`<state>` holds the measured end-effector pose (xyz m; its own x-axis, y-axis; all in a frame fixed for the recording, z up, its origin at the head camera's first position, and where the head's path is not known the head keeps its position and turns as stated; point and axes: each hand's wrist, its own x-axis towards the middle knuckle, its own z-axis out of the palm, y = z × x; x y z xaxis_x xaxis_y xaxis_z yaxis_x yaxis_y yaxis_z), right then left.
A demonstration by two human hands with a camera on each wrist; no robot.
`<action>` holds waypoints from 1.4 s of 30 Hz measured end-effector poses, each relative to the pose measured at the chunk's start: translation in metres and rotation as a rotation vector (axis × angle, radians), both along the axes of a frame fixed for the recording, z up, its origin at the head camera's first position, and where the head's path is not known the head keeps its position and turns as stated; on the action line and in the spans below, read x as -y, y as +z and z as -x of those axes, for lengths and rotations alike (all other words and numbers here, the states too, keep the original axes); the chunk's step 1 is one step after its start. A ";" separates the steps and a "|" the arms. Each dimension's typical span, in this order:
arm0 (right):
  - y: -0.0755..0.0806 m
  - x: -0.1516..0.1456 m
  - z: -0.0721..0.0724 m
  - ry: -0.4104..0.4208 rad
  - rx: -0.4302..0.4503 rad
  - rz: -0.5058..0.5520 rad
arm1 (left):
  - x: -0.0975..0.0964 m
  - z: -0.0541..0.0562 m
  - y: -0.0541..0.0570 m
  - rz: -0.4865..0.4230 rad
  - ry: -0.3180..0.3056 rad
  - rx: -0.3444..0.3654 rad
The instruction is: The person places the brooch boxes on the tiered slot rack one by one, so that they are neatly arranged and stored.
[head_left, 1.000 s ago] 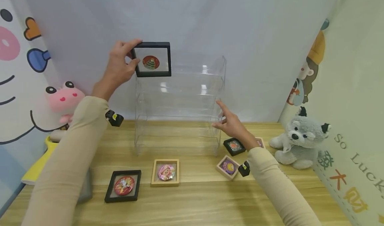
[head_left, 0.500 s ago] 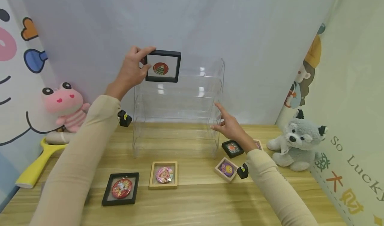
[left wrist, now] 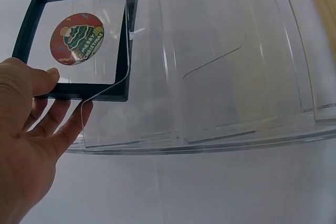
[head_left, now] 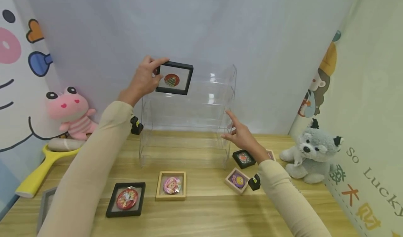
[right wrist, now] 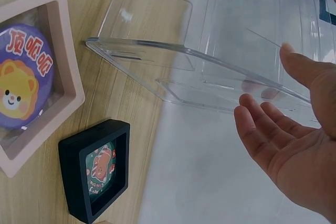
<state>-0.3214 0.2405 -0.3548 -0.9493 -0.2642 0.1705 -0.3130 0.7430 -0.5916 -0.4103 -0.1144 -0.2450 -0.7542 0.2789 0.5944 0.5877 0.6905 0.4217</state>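
My left hand (head_left: 145, 78) pinches a black display frame (head_left: 185, 77) by its left edge, thumb in front and fingers behind. Inside the frame is a round red badge (left wrist: 77, 39) with a green Christmas tree. The frame is held upright, slightly tilted, at the upper tiers of a clear acrylic tiered rack (head_left: 185, 123), overlapping its top left part in the head view. My right hand (head_left: 241, 136) is beside the rack's right side panel, fingers extended and thumb apart. In the right wrist view its fingertips (right wrist: 247, 100) are right at the panel's edge, with nothing held.
On the wooden table lie a black frame with a red badge (head_left: 127, 199), a light wooden frame (head_left: 171, 196), a pinkish frame with a purple badge (head_left: 237, 181) and a small black frame (head_left: 244, 159). Plush toys (head_left: 70, 106) (head_left: 315, 149) flank the rack; a yellow-handled roller (head_left: 36, 177) is left.
My left hand has brought the black frame rightward and down toward the rack's upper tiers, tilting it slightly. The right hand stays by the rack's side.
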 end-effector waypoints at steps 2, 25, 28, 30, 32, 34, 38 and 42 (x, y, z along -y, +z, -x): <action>0.000 0.000 0.000 0.000 -0.004 -0.001 | -0.001 0.001 -0.001 0.011 -0.002 0.013; -0.001 -0.001 0.001 0.003 0.007 0.014 | -0.001 -0.001 -0.004 0.052 0.110 0.130; -0.003 0.000 0.001 0.003 0.002 0.012 | -0.001 -0.002 -0.005 0.038 0.127 0.121; -0.003 0.000 0.000 0.007 -0.004 0.007 | -0.001 -0.002 -0.006 0.029 0.134 0.103; -0.003 0.000 0.000 0.007 -0.007 0.004 | -0.002 -0.003 -0.006 0.021 0.140 0.083; -0.003 0.001 0.000 0.008 -0.009 0.004 | -0.003 -0.004 -0.006 0.003 0.147 0.061; -0.002 0.001 0.000 0.003 -0.008 0.005 | -0.006 -0.004 -0.005 -0.035 0.178 0.021; -0.003 0.000 0.000 0.002 -0.006 0.000 | -0.008 -0.004 -0.004 -0.043 0.225 0.008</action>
<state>-0.3215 0.2404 -0.3574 -0.9478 -0.2656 0.1761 -0.3177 0.7425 -0.5897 -0.4064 -0.1066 -0.2492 -0.7994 0.0777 0.5957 0.4172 0.7853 0.4574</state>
